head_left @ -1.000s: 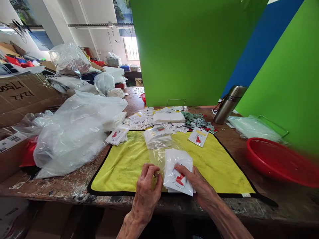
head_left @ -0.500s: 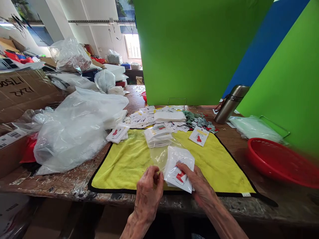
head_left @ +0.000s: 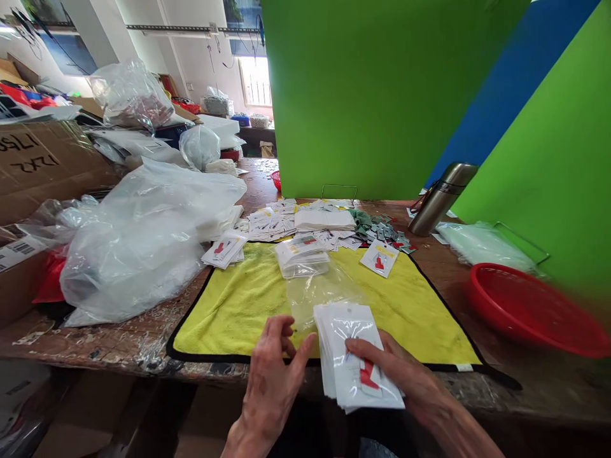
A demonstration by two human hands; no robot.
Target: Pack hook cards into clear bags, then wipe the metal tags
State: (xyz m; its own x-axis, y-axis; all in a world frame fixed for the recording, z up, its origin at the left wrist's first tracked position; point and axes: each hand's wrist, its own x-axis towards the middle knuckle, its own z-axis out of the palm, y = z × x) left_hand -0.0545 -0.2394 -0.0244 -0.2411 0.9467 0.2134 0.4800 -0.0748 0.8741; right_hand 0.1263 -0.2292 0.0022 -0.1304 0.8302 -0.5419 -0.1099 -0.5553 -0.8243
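Note:
My right hand (head_left: 405, 378) holds a fanned stack of white packets (head_left: 351, 356) with red print, thumb on top, at the near edge of the yellow cloth (head_left: 229, 312). My left hand (head_left: 274, 375) hovers just left of the stack, fingers spread and empty, its fingertips by the lower end of a clear plastic bag (head_left: 317, 289) lying on the cloth. Behind the bag sits a small pile of bagged packets (head_left: 301, 254). A single card with a red piece (head_left: 379, 257) lies at the cloth's far right.
A big crumpled plastic bag (head_left: 143, 235) and cardboard boxes (head_left: 42, 165) fill the left. Loose cards (head_left: 272, 224), a white stack (head_left: 324, 219) and small metal parts (head_left: 382, 230) lie behind the cloth. A steel flask (head_left: 439, 197) and red basin (head_left: 529, 308) stand right, before green boards (head_left: 367, 95).
My right hand has drawn the packet stack nearer to me, off the cloth's front edge, and it has fanned out. My left hand opened and let go of the clear bag's edge.

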